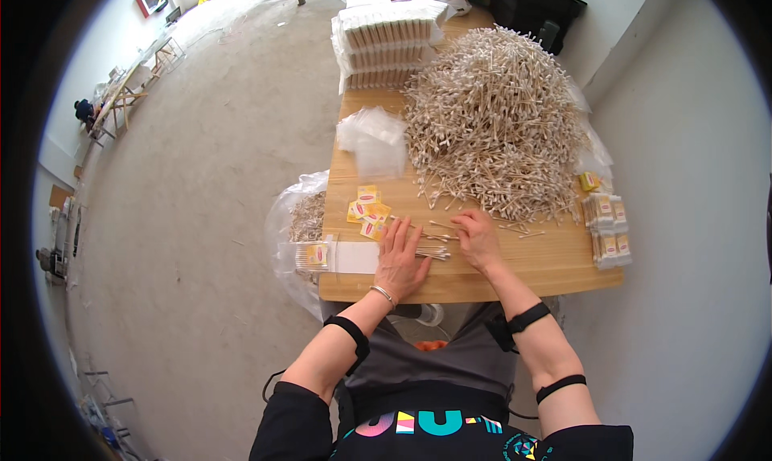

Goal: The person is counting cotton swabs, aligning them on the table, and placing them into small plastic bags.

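Note:
My left hand (398,258) lies flat with its fingers stretched out, over the ends of a small row of cotton swabs (434,253) near the table's front edge. Their white tips stick out to its right. Just right of them, my right hand (478,237) has its fingers pinched together at a cotton swab (442,225); the fingertips partly hide it. A white card strip (356,258) runs left from under my left hand. At its left end sits a clear bag (314,257) holding swabs and a yellow label. Loose yellow-and-white cards (369,210) lie beyond my left fingertips.
A large heap of cotton swabs (498,123) covers the table's far right. Clear bags (374,139) lie left of it, with wrapped stacks (386,47) behind. Filled packs (607,229) stand at the right edge. A plastic sack of swabs (308,218) hangs beside the wooden table (531,280).

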Motion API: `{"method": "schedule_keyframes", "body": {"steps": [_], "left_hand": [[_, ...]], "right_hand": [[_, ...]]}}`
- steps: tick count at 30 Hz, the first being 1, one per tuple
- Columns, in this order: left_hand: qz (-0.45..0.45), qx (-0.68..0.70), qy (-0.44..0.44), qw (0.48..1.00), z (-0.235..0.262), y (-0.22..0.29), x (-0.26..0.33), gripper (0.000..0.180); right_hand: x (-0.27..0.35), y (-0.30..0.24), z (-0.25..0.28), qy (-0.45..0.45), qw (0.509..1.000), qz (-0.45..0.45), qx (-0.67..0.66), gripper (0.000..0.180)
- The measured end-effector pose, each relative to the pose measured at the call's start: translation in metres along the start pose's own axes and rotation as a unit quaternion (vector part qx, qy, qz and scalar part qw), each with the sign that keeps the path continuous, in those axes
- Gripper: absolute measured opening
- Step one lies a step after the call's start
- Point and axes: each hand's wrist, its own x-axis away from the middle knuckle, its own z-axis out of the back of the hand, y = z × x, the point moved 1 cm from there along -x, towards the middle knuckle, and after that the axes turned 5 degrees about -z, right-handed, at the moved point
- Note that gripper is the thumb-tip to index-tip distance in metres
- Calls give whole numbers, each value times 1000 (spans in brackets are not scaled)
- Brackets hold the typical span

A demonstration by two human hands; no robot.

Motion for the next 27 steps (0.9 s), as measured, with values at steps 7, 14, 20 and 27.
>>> {"method": "schedule_keyframes", "body": {"steps": [7, 14, 20, 27], "left_hand": [[4, -51, -54, 997, -4, 0, 0, 66], [20, -57, -58, 996, -7, -4, 3, 71], [-7, 10, -60, 998, -7, -5, 4, 61], [62, 132, 14, 989, 0, -3, 5, 56]], "right_hand": [[14, -9, -2, 3, 994, 20, 112, 14], [14, -12, -9, -26, 997, -11, 74, 9], [13, -12, -23, -73, 997, -6, -6, 10], [-5, -40, -34, -28, 998, -43, 38, 9]]}}
